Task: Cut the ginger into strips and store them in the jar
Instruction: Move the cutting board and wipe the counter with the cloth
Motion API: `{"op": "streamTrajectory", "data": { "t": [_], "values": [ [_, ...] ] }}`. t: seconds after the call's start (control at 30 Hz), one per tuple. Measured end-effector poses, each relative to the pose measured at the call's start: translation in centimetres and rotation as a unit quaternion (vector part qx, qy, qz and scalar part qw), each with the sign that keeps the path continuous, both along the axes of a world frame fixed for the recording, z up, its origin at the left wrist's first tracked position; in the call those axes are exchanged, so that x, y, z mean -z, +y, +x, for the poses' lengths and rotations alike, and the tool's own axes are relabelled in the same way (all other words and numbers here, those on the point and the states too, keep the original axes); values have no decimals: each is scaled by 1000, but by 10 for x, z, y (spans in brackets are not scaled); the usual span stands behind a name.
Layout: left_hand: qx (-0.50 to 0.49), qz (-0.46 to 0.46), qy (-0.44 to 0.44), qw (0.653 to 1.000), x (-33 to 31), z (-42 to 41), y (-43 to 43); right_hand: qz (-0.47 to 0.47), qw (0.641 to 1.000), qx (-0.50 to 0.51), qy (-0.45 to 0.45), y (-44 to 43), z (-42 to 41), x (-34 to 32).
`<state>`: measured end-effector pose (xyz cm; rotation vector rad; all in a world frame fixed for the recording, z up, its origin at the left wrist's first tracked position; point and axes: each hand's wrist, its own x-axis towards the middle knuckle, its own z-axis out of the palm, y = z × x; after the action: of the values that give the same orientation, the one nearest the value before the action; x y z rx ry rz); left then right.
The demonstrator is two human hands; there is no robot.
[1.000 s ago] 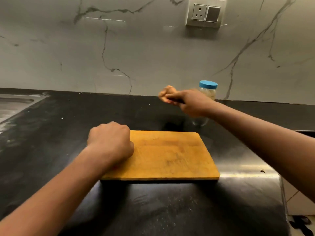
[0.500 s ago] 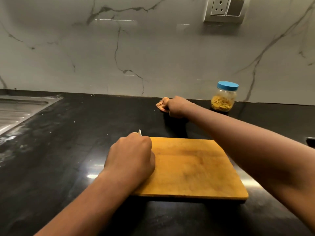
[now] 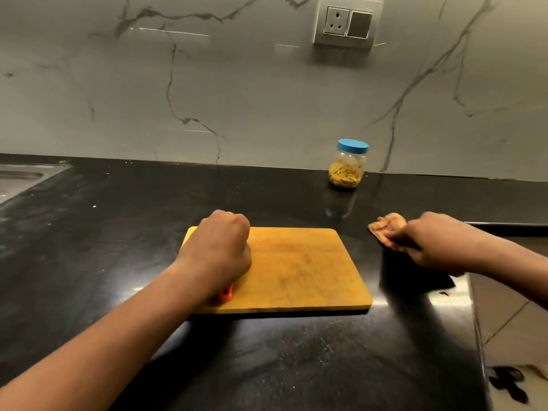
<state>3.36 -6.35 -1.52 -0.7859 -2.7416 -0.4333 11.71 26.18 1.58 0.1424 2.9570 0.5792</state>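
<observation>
Ginger shreds (image 3: pixel 344 175), clear jar (image 3: pixel 351 157), left hand (image 3: pixel 221 250) gripping orange handle (image 3: pixel 226 293), right hand (image 3: pixel 430 241) pinching cloth (image 3: pixel 385 228)

We see a dim, warm-lit scene. The glossy black counter (image 3: pixel 89 247) throws back a pale glare near its right edge, and thin light streaks lie on the marble wall (image 3: pixel 237 99). A dense shadow sits under the right hand (image 3: pixel 427 241), which is slightly blurred. The wide lens bows the counter's far edge.

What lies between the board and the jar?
Nothing: the head view shows only bare black counter from board to jar, carrying the jar's faint reflection.
</observation>
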Motion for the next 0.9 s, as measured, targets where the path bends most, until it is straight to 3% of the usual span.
{"op": "streamTrajectory", "data": {
  "t": [0.13,0.6,0.73,0.9],
  "values": [
    [8,31,-20,999,-1,-5,-2,-47,998,31,18,-10,-18,-3],
    [7,3,-21,1000,3,-6,-11,-35,995,-80,56,-165,-279,13],
    [20,8,-12,1000,2,-6,-14,-159,985,-66,-4,-169,-319,28],
    [20,-10,-14,1000,2,-7,-13,-296,955,-6,3,-150,-330,35]
  ]
}}
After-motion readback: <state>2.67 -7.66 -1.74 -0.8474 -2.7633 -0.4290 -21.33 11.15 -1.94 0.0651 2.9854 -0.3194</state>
